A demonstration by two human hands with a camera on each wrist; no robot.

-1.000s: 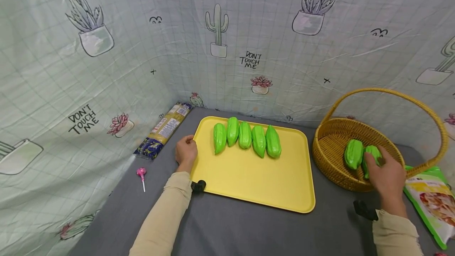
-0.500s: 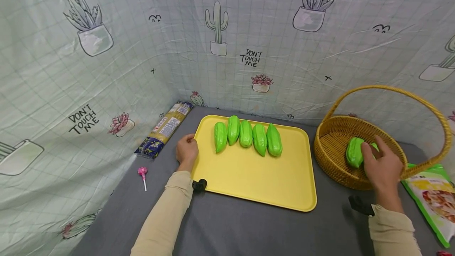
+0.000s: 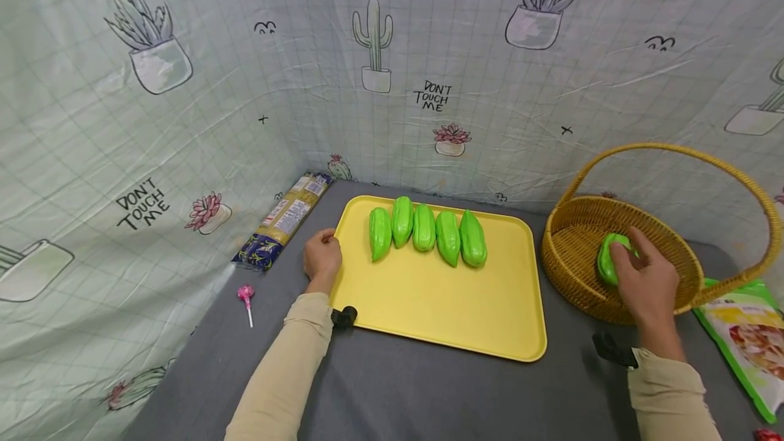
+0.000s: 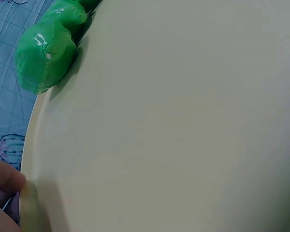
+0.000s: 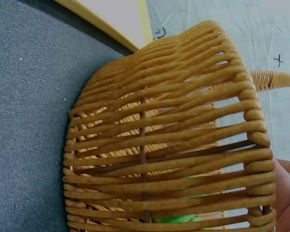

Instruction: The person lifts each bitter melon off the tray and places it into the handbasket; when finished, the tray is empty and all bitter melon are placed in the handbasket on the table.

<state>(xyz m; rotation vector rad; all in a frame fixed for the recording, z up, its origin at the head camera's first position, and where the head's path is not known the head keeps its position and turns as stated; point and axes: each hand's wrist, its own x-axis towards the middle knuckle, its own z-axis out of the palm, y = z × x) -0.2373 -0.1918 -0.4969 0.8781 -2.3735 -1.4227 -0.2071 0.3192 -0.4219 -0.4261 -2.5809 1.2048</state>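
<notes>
Several glossy green, ridged, oblong fruits (image 3: 424,228) that look like star fruit lie in a row along the far side of a yellow tray (image 3: 429,305). My left hand (image 3: 321,255) grips the tray's left rim, its fingertip (image 4: 17,180) against the edge in the left wrist view. Over the wicker basket (image 3: 566,278) at right, my right hand (image 3: 650,288) has thumb and forefinger spread beside a green fruit (image 3: 605,265) inside; whether they touch it is unclear. That hand covers the basket's right part. Green also shows through the weave in the right wrist view.
The basket's tall handle (image 3: 674,147) arches over it. A packet of pasta (image 3: 284,220) and a pink lollipop (image 3: 246,293) lie left of the tray. A green-edged food bag (image 3: 750,339) lies right of the basket. A patterned curtain (image 3: 490,107) stands behind.
My right hand has moved left inside the basket, from the right-hand green fruit to the left-hand one. The right-hand fruit is now hidden behind it. My left hand stays at the tray.
</notes>
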